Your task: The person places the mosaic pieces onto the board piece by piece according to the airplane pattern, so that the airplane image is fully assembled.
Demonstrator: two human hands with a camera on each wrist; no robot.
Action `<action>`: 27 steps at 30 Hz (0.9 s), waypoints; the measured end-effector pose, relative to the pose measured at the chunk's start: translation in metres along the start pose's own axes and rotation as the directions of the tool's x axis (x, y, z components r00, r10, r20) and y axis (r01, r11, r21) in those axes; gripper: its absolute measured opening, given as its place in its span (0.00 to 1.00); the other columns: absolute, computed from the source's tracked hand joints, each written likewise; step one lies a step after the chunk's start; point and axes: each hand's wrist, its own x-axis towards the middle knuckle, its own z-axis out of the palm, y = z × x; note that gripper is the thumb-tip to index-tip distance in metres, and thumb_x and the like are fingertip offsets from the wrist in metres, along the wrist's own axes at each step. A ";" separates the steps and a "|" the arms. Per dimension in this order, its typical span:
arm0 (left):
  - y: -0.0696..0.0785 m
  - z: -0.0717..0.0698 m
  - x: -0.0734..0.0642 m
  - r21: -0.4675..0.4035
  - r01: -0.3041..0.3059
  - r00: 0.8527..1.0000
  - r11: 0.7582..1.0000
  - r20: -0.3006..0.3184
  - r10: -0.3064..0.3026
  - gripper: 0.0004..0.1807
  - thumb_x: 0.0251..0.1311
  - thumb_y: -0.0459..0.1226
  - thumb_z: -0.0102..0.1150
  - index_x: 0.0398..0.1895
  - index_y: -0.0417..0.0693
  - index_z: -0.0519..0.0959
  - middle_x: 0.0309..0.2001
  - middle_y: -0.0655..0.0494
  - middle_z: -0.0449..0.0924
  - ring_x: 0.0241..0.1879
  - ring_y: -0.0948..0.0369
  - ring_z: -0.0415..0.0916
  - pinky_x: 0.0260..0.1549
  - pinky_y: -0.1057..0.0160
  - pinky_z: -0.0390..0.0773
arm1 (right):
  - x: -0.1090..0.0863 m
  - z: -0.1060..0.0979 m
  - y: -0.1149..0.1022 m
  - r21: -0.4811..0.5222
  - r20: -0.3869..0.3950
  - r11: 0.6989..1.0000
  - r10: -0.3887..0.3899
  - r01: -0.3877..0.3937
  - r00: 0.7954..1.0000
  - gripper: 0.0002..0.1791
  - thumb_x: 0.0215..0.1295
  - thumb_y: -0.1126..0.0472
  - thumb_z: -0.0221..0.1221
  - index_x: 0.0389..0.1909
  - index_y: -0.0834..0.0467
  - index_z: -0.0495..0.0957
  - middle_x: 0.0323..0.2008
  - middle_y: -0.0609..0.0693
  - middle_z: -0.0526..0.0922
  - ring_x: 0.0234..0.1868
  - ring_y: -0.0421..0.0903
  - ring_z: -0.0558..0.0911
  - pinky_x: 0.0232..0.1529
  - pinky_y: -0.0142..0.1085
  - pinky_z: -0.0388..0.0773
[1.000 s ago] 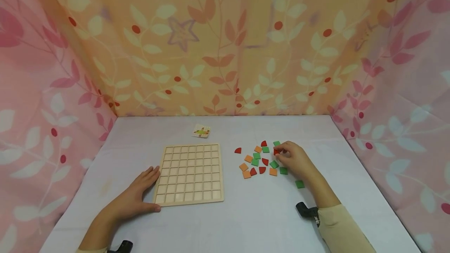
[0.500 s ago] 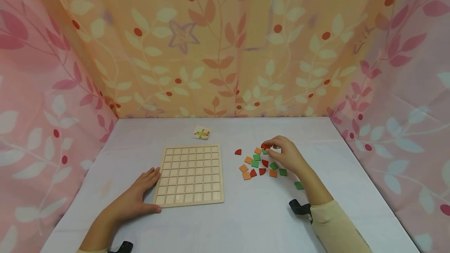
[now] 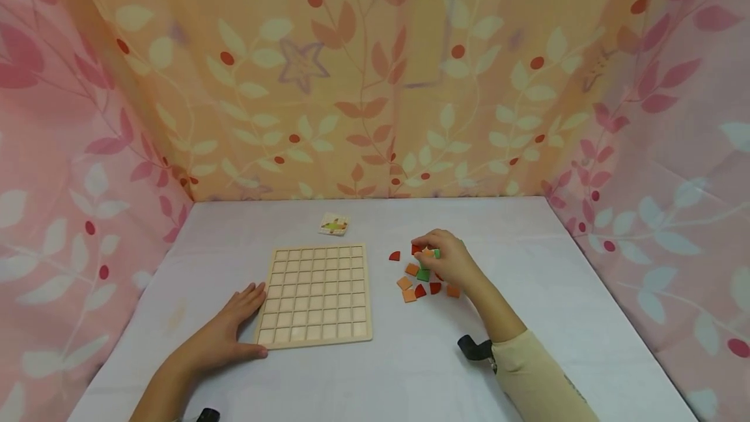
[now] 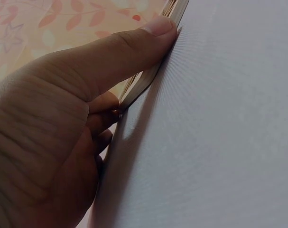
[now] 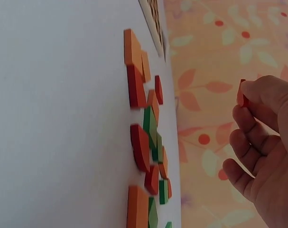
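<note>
In the head view my left hand [image 3: 219, 331] rests against the left side of a wooden grid board [image 3: 315, 295]. Its thumb touches the board's near left corner, and the left wrist view shows the thumb [image 4: 148, 40] along the board's edge. My right hand [image 3: 448, 259] pinches a red quarter-circle tile [image 5: 242, 92] between thumb and fingertips, held above the table. Beneath and beside this hand lie loose tiles: several orange squares [image 3: 412, 269], green squares [image 3: 423, 275] and red quarter-circles [image 3: 435, 288]. The hand and forearm hide part of the pile.
A small pattern card [image 3: 334, 224] lies behind the board, with a coloured figure on it. White cloth [image 3: 328, 383] covers the table. Floral curtains [image 3: 375, 83] enclose the back and both sides.
My right hand has moved left across the tile pile, carrying the red quarter-circle tile towards the board. My left hand has stayed at the board's edge.
</note>
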 end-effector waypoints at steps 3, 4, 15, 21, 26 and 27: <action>0.000 0.001 -0.001 0.002 0.001 1.000 1.000 -0.002 -0.001 0.66 0.40 0.64 0.77 0.79 0.39 0.60 0.81 0.47 0.53 0.80 0.38 0.43 0.70 0.82 0.25 | 0.002 0.007 -0.006 0.005 -0.001 1.000 -0.021 0.021 1.000 0.15 0.68 0.58 0.66 0.54 0.55 0.86 0.48 0.46 0.84 0.52 0.52 0.78 0.56 0.53 0.80; 0.000 0.001 -0.002 0.004 0.001 1.000 1.000 -0.002 -0.001 0.66 0.40 0.64 0.77 0.79 0.39 0.60 0.81 0.47 0.52 0.80 0.37 0.43 0.70 0.82 0.25 | 0.003 0.010 -0.008 -0.003 -0.002 1.000 -0.030 0.030 1.000 0.15 0.67 0.58 0.66 0.53 0.54 0.86 0.48 0.45 0.85 0.51 0.51 0.78 0.55 0.52 0.80; 0.000 -0.002 0.002 0.002 0.018 1.000 1.000 0.015 -0.018 0.66 0.40 0.64 0.77 0.79 0.39 0.59 0.82 0.47 0.51 0.81 0.39 0.41 0.70 0.82 0.25 | 0.015 0.039 -0.027 -0.065 0.026 0.996 -0.053 0.055 0.998 0.16 0.66 0.56 0.68 0.53 0.54 0.87 0.42 0.41 0.83 0.48 0.47 0.77 0.50 0.41 0.78; 0.000 -0.003 0.005 0.008 0.016 0.999 1.000 0.030 -0.016 0.67 0.39 0.63 0.78 0.79 0.38 0.59 0.82 0.46 0.50 0.81 0.39 0.40 0.71 0.81 0.25 | 0.024 0.055 -0.035 -0.086 0.069 0.994 -0.054 0.060 0.996 0.16 0.66 0.55 0.67 0.54 0.53 0.87 0.43 0.41 0.84 0.49 0.45 0.78 0.51 0.40 0.80; 0.003 -0.005 0.008 0.020 0.024 0.998 1.000 0.054 -0.025 0.68 0.39 0.64 0.78 0.79 0.38 0.58 0.82 0.45 0.49 0.81 0.39 0.39 0.69 0.83 0.24 | 0.029 0.066 -0.039 -0.071 0.107 0.994 -0.077 0.084 0.991 0.16 0.66 0.56 0.66 0.53 0.55 0.87 0.42 0.43 0.84 0.50 0.46 0.79 0.53 0.41 0.80; 0.003 -0.006 0.009 0.021 0.024 0.998 0.999 0.057 -0.025 0.68 0.40 0.64 0.78 0.79 0.37 0.58 0.82 0.45 0.49 0.81 0.39 0.39 0.69 0.83 0.24 | 0.030 0.069 -0.040 -0.077 0.111 0.993 -0.083 0.092 0.990 0.16 0.66 0.57 0.66 0.53 0.55 0.87 0.42 0.43 0.84 0.49 0.46 0.79 0.52 0.42 0.80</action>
